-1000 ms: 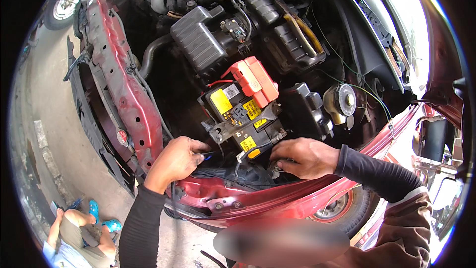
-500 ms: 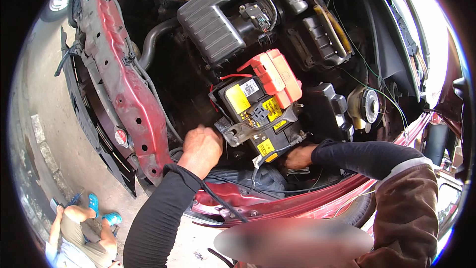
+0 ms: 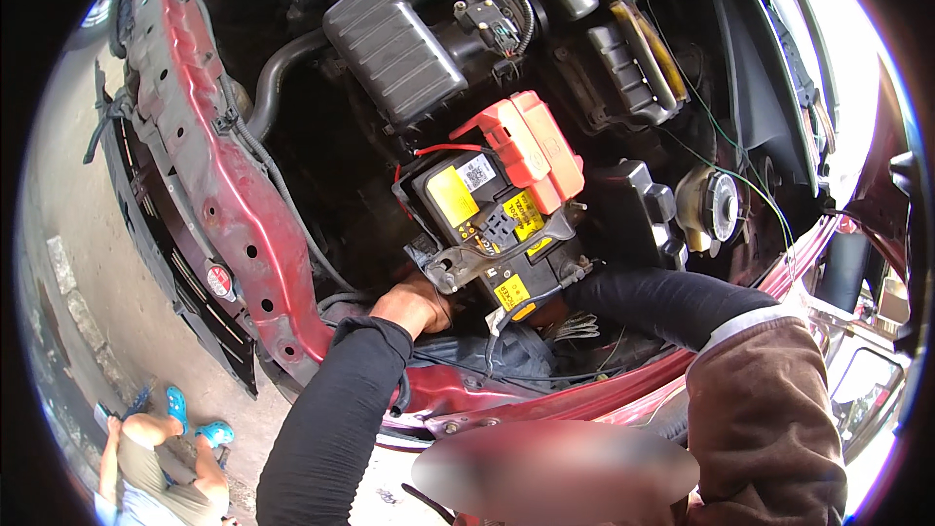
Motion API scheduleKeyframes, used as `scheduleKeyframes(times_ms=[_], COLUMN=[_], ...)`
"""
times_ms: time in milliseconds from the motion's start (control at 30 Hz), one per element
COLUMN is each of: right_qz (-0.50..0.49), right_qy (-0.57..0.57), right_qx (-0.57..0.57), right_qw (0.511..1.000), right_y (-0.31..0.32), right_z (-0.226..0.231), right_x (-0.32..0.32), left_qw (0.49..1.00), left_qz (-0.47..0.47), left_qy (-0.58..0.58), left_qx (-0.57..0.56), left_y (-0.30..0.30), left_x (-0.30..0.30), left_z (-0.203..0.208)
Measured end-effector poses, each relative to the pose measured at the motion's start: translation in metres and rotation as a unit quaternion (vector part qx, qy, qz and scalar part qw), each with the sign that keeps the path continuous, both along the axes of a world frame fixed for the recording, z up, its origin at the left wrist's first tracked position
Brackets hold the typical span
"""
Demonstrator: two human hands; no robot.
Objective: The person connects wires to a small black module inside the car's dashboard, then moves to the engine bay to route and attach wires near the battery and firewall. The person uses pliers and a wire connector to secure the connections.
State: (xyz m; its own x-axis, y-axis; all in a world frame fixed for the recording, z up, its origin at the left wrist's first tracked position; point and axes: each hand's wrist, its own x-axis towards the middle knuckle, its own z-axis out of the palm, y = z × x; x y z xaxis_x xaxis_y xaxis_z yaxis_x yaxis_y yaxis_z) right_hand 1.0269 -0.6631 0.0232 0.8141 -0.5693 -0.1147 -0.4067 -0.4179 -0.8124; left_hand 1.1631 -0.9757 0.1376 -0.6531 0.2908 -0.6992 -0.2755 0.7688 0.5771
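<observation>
A black car battery with yellow labels sits in the engine bay under a red terminal cover. A grey metal hold-down bracket crosses its top. Down beside the battery's left near corner is my left hand, below the bracket's end, its fingers hidden. My right arm reaches in from the right behind the battery's near end. Only a sliver of my right hand shows there, close against the battery's side, so its fingers cannot be seen. A black cable hangs from the near terminal.
A black air filter box lies beyond the battery. The red front crossmember runs along the left, and the red fender edge along the near side. A round-capped reservoir stands right. Someone in blue clogs sits at lower left.
My left hand has gone lower and closer in beside the battery. My right arm has reached deeper, and most of that hand has passed out of sight. The view has shifted slightly.
</observation>
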Motion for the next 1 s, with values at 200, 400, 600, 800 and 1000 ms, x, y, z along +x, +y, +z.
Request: scheduleKeyframes(times_ms=[200,400,600,800,1000], right_qz=[-0.169,-0.181,-0.191,-0.194,-0.201], right_qy=[0.066,0.099,0.115,0.129,0.13], right_qx=[0.201,0.196,0.192,0.19,0.178], right_qw=[0.963,0.959,0.956,0.954,0.954], right_y=[0.006,0.002,0.001,0.0,-0.007], right_z=[0.004,0.01,0.018,0.021,0.018], right_x=[-0.013,-0.021,-0.026,-0.036,-0.028], left_qw=[0.992,0.986,0.996,0.988,0.988], left_qz=[-0.072,-0.047,-0.015,-0.012,0.069], left_qy=[0.042,-0.145,-0.084,-0.138,-0.085], left_qx=[-0.092,-0.061,-0.031,-0.071,-0.111], left_y=[-0.02,-0.041,-0.032,-0.023,-0.041], left_x=[-0.024,-0.043,-0.033,-0.036,-0.035], left_z=[0.036,0.067,0.049,0.047,0.054])
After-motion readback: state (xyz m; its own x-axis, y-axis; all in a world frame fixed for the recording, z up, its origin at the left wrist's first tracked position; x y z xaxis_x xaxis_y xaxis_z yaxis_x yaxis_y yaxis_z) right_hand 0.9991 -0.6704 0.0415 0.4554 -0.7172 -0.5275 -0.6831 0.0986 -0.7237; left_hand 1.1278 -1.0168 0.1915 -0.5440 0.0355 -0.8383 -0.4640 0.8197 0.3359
